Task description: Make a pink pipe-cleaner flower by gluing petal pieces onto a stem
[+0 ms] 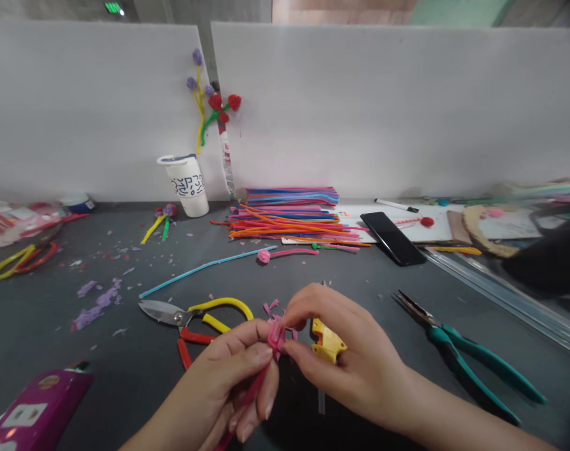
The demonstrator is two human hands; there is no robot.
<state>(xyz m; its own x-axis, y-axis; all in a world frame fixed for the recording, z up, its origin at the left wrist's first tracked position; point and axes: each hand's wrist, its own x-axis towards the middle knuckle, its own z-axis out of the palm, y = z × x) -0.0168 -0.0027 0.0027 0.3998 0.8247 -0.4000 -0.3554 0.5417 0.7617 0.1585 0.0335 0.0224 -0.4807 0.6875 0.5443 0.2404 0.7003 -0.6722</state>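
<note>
Near the front middle of the table, my left hand (pixel 233 376) pinches a small pink flower-like piece (pixel 276 335) of looped strips. A darker pink stem (pixel 255 388) runs down through its fingers. My right hand (pixel 351 357) is closed, thumb and forefinger gripping the other side of the same piece. Behind that hand shows a yellow tool (pixel 328 341), partly hidden, with a clear stick (pixel 321 401) below it. Scissors (pixel 176 316) with yellow and red handles lie open just beyond my left hand. Several pink scraps (pixel 270 307) lie behind the piece.
Teal-handled pliers (pixel 440 338) lie at the right; a phone (pixel 392 238) is farther back. Several coloured pipe cleaners (pixel 285 222) are piled by the white panels (pixel 383 113). A white cup (pixel 187 188) stands left of them. A purple power strip (pixel 41 407) sits front left.
</note>
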